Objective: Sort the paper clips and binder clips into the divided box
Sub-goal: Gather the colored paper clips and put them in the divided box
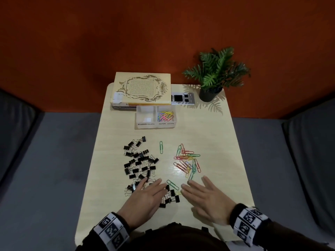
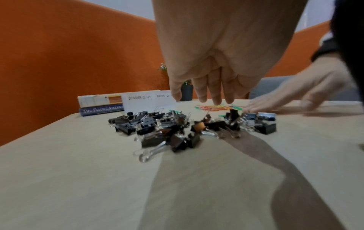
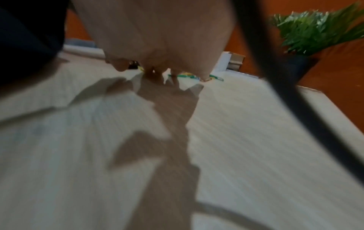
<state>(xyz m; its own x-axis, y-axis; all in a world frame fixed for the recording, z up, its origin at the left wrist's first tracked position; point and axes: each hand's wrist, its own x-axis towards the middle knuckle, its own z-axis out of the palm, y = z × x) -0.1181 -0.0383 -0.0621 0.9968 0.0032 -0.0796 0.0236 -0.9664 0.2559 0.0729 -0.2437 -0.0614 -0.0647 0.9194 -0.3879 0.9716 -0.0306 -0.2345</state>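
Observation:
A white divided box (image 1: 155, 117) stands mid-table, labelled BINDER CLIPS on the left and PAPER CLIPS on the right; its right compartment holds several coloured paper clips (image 1: 165, 115). Black binder clips (image 1: 139, 163) lie in a heap on the left of the table, also seen in the left wrist view (image 2: 177, 127). Coloured paper clips (image 1: 187, 161) lie in a pile on the right, and one green clip (image 1: 161, 147) lies alone between the piles. My left hand (image 1: 145, 198) hovers flat over the near binder clips, fingers straight. My right hand (image 1: 204, 198) is spread flat near a green paper clip (image 1: 172, 184).
Two stacked books (image 1: 142, 90) sit behind the box. A potted plant (image 1: 215, 75) stands at the back right corner, with a small grey device (image 1: 183, 98) beside the books. Grey cushions flank the small table (image 1: 208, 127); an orange wall rises behind.

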